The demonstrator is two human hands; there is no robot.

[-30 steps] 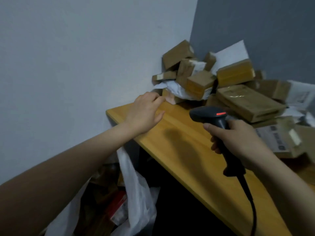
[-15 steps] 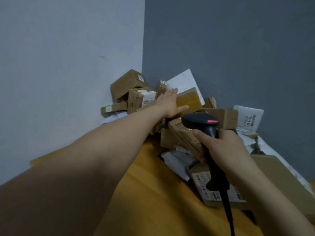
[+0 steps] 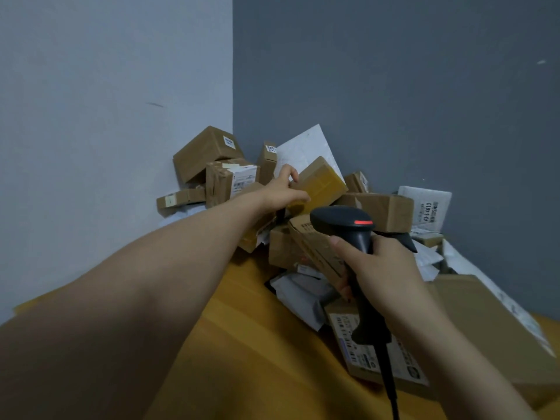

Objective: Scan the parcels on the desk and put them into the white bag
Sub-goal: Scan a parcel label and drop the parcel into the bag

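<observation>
I am reaching the left hand (image 3: 280,192) far across the desk (image 3: 257,344) into the parcels (image 3: 303,207), which are lying heaped in the corner where the two walls meet. The hand is gripping the yellow box (image 3: 322,184) near the top of the heap: its fingers are curling over the box's upper left edge and the thumb is lying along the near face. The box is sitting tilted, leaning against a white envelope (image 3: 304,148) that is standing behind it against the grey wall.

I am holding the scanner (image 3: 342,221) in the right hand (image 3: 385,268), fingers wrapping tightly round the grip. Its head is pointing towards the heap, a red light is glowing on top, and its cable is running down out of view at the bottom edge.

Left of the yellow box, brown boxes are stacking up against the pale wall, the top box (image 3: 207,151) sitting tilted. To the right, a brown carton (image 3: 383,209) is touching a white mailer (image 3: 424,204). Under the right wrist a labelled box (image 3: 366,356) is lying flat on the desk, just beside a large flat carton (image 3: 491,325).
</observation>
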